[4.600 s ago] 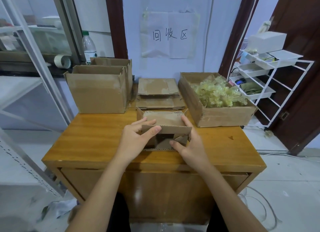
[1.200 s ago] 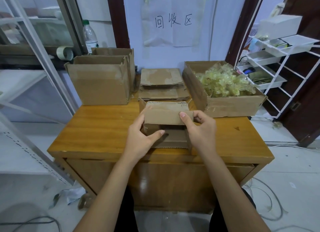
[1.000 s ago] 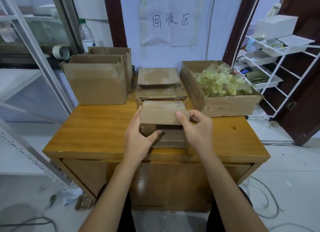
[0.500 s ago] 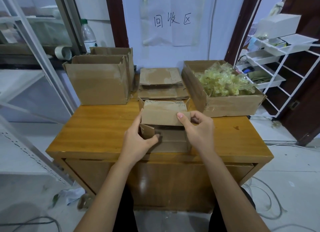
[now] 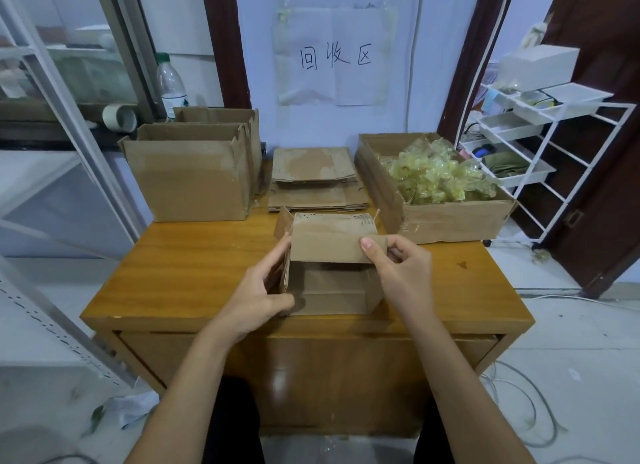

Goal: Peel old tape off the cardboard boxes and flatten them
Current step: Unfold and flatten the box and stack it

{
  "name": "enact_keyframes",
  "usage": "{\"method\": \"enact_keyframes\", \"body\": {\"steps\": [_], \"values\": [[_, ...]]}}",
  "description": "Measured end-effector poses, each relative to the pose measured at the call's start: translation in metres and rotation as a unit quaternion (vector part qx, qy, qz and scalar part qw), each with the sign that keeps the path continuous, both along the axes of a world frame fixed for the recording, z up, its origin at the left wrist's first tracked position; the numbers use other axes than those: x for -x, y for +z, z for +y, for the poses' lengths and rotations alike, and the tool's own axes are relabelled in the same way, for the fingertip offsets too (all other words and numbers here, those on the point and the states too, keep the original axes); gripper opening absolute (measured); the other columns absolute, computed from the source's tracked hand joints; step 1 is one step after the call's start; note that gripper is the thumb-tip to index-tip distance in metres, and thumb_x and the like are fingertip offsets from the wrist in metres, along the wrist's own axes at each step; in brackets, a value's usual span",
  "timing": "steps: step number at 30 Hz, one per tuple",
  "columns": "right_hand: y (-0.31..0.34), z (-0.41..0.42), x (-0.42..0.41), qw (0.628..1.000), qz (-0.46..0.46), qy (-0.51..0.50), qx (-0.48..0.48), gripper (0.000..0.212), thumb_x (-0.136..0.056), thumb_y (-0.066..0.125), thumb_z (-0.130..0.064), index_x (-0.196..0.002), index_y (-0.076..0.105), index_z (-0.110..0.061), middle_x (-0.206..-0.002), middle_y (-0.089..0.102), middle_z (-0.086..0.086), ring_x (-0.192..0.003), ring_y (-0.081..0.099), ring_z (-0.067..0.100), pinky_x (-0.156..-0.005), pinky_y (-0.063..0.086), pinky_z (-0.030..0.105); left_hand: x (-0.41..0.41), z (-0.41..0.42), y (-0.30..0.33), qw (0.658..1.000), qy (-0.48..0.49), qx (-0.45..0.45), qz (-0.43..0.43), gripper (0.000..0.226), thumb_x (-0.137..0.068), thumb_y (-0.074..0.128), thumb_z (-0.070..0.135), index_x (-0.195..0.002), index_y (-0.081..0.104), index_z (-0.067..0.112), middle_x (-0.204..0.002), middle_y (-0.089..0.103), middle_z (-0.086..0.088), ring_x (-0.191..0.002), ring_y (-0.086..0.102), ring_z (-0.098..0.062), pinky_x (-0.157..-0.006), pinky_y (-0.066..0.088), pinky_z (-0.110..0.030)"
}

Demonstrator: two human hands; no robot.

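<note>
A small brown cardboard box (image 5: 329, 245) lies on its side near the front of the wooden table (image 5: 194, 273), its open end facing me. My left hand (image 5: 258, 293) holds the box's left side flap, thumb at the lower left corner. My right hand (image 5: 398, 269) pinches the right end of the top panel between thumb and fingers. A stack of flattened cardboard (image 5: 315, 179) lies just behind the box. Two upright open boxes (image 5: 190, 183) stand at the back left.
A large open box (image 5: 450, 217) full of crumpled yellowish tape (image 5: 436, 176) sits at the back right. A white wire rack (image 5: 540, 144) stands right of the table. A plastic bottle (image 5: 171, 85) and a tape roll (image 5: 119, 117) rest on the left ledge. Cables lie on the floor.
The inner flaps have swung aside, so the box's inside now shows as an open cavity. My left thumb moved from the middle of the opening to the lower left corner. My right hand keeps its pinch.
</note>
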State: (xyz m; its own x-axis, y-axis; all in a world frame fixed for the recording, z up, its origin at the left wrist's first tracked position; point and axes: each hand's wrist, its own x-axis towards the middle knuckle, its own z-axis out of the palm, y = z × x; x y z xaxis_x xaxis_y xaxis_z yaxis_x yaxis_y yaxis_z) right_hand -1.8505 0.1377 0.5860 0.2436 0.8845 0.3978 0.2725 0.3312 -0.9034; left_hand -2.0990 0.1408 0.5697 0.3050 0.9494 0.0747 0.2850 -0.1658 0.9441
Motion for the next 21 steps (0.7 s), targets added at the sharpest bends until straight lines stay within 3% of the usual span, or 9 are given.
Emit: {"method": "enact_keyframes", "body": {"steps": [2,4,6,7,9,11,13,15,21], "values": [[0.002,0.0,-0.003,1.0,-0.002,0.013,0.002,0.028,-0.096,0.075,-0.021,-0.07,0.064,-0.018,-0.062,0.059,-0.019,-0.062,0.055,-0.003,-0.059,0.04,0.01,0.002,0.001,0.001,1.0,-0.013,0.005,-0.022,0.101,-0.08,0.083,0.008,-0.154,0.031,0.054,-0.163,0.033,0.025,-0.149,0.033,0.002,-0.115,0.041,-0.02],[0.003,0.0,-0.004,1.0,-0.006,0.021,0.006,0.03,-0.096,0.075,-0.023,-0.071,0.064,-0.012,-0.062,0.058,-0.017,-0.062,0.053,-0.002,-0.06,0.04,0.011,-0.001,0.001,0.003,0.998,-0.035,0.01,-0.052,0.102,-0.072,0.089,0.038,-0.156,0.033,0.05,-0.162,0.037,0.025,-0.145,0.038,0.005,-0.115,0.042,-0.023],[0.004,0.0,-0.004,1.0,-0.003,0.028,0.01,0.031,-0.096,0.074,-0.022,-0.07,0.062,-0.015,-0.061,0.056,-0.019,-0.062,0.053,-0.002,-0.059,0.039,0.01,-0.003,0.005,0.007,0.99,-0.014,0.053,-0.132,0.113,-0.064,0.087,0.064,-0.16,0.033,0.038,-0.162,0.042,0.017,-0.139,0.048,0.003,-0.11,0.044,-0.023],[0.004,-0.001,-0.004,0.999,-0.003,0.033,0.011,0.03,-0.097,0.074,-0.023,-0.07,0.062,-0.016,-0.061,0.056,-0.02,-0.063,0.053,-0.002,-0.06,0.039,0.01,-0.004,0.006,0.008,0.98,0.012,0.076,-0.182,0.108,-0.07,0.079,0.072,-0.161,0.034,0.034,-0.16,0.045,0.013,-0.137,0.052,0.0,-0.109,0.044,-0.023],[0.003,-0.002,-0.004,0.999,-0.005,0.042,0.01,0.03,-0.098,0.073,-0.025,-0.072,0.063,-0.013,-0.063,0.056,-0.018,-0.065,0.052,0.0,-0.061,0.039,0.012,-0.004,0.008,0.008,0.956,0.078,0.11,-0.261,0.075,-0.093,0.059,0.063,-0.158,0.038,0.034,-0.156,0.051,0.007,-0.138,0.054,-0.012,-0.109,0.044,-0.029],[0.003,-0.003,-0.004,0.999,-0.005,0.048,0.002,0.027,-0.098,0.072,-0.025,-0.076,0.066,-0.01,-0.065,0.057,-0.015,-0.067,0.053,0.001,-0.062,0.041,0.015,-0.004,0.012,0.009,0.925,0.153,0.155,-0.311,0.061,-0.096,0.061,0.046,-0.153,0.045,0.034,-0.15,0.057,-0.001,-0.13,0.06,-0.019,-0.102,0.05,-0.033],[0.003,-0.005,-0.004,0.999,0.011,0.052,0.002,0.022,-0.097,0.073,-0.025,-0.082,0.07,-0.009,-0.07,0.064,-0.007,-0.07,0.057,0.004,-0.064,0.045,0.017,-0.006,0.015,0.012,0.916,0.185,0.175,-0.31,0.064,-0.088,0.07,0.041,-0.149,0.051,0.03,-0.14,0.064,0.0,-0.119,0.065,-0.016,-0.096,0.052,-0.031],[0.006,-0.008,-0.003,0.998,0.035,0.043,0.004,0.014,-0.096,0.074,-0.023,-0.088,0.075,-0.012,-0.076,0.07,-0.003,-0.075,0.062,0.006,-0.067,0.05,0.02,-0.01,0.014,0.018,0.921,0.184,0.18,-0.293,0.071,-0.083,0.075,0.043,-0.148,0.052,0.028,-0.134,0.066,0.003,-0.12,0.064,-0.016,-0.095,0.051,-0.028],[0.009,-0.013,-0.002,0.998,0.051,0.024,-0.012,0.005,-0.094,0.076,-0.02,-0.097,0.079,-0.019,-0.09,0.077,-0.008,-0.092,0.072,0.011,-0.078,0.059,0.028,-0.019,0.021,0.023,0.916,0.224,0.203,-0.263,0.104,-0.067,0.087,0.046,-0.156,0.041,0.022,-0.141,0.062,-0.008,-0.124,0.061,-0.024,-0.083,0.048,-0.026]]}}
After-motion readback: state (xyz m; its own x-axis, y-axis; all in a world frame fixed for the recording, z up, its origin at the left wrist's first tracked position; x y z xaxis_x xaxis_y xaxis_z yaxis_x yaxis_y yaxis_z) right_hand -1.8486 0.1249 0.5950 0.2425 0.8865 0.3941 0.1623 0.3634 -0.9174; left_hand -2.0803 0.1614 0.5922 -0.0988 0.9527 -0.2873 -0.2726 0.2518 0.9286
